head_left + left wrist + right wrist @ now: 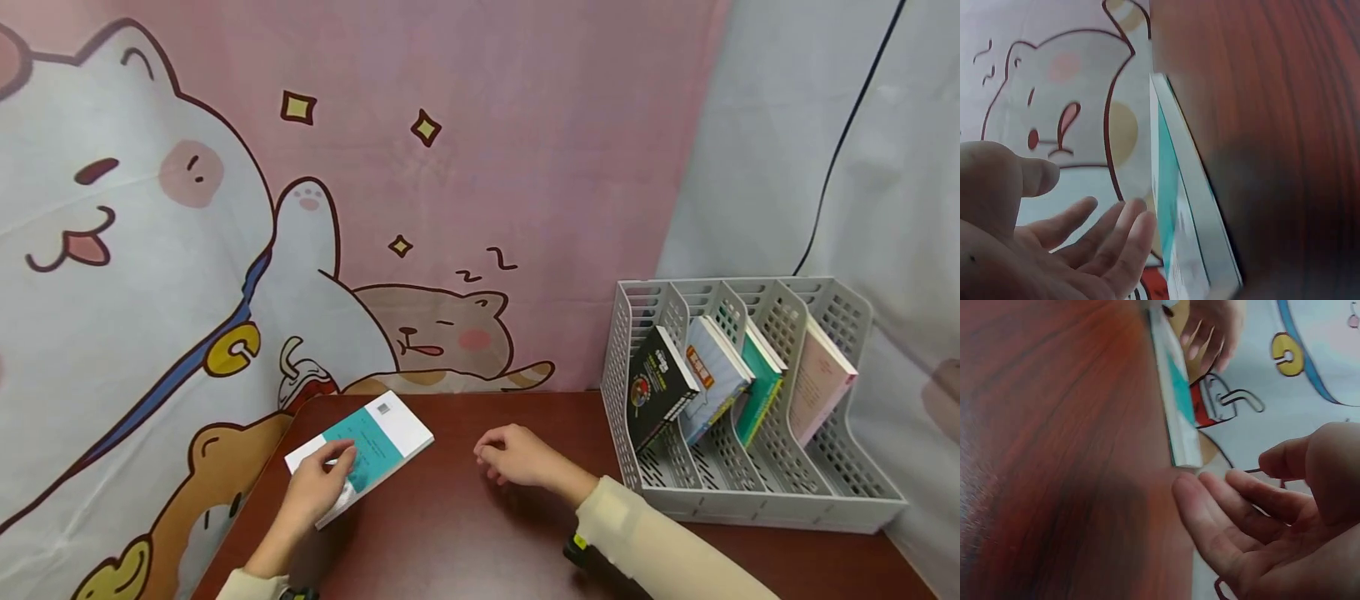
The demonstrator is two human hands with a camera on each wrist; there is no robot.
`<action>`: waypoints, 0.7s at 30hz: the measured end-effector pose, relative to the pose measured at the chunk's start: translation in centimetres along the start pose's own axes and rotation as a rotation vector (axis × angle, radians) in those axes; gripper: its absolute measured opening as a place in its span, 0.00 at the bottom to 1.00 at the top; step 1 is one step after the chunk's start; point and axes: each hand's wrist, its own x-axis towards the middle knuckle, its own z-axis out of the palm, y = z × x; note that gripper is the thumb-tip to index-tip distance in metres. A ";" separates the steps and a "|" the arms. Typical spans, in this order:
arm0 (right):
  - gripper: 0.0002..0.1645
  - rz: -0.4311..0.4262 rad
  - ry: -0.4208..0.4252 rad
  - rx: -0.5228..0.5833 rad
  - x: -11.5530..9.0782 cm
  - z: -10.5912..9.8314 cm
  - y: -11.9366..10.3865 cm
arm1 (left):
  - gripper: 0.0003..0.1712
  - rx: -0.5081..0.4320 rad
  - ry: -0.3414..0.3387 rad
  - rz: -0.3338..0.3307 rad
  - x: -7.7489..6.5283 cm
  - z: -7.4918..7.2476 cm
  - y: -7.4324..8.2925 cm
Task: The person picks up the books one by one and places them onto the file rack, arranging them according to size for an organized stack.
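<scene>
A white and teal paperback book (386, 429) lies flat and slanted on the left part of the table. Above its near side hovers my left hand (318, 485), fingers loosely bent and holding nothing. In the left wrist view, a gap shows between most of the fingers (1125, 244) and the book's cover (1169, 187); whether the fingertips touch it I cannot tell. My right hand (519, 456) hangs over the table to the right of the book, relaxed, with nothing in it. The right wrist view has its fingers (1216, 540) apart from the book's end (1186, 453).
A grey file rack (757, 504) with several slots stands at the table's right. It holds a black book (660, 387), a blue-grey book (712, 375), a green book (761, 387) and a pink book (819, 383). A cartoon-printed curtain (525, 167) hangs behind the brown table (465, 542).
</scene>
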 end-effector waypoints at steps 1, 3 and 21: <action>0.12 -0.004 0.008 -0.008 0.6 0.1 0.0 | 0.27 0.015 0.008 -0.011 0.0 -0.5 -0.4; 0.13 -0.003 0.025 -0.029 1.7 0.4 0.2 | 0.28 0.042 0.020 -0.031 0.1 -1.2 -1.3; 0.20 -0.018 0.160 -0.178 8.1 5.1 -1.4 | 0.41 0.116 -0.022 -0.191 0.8 -4.0 -3.9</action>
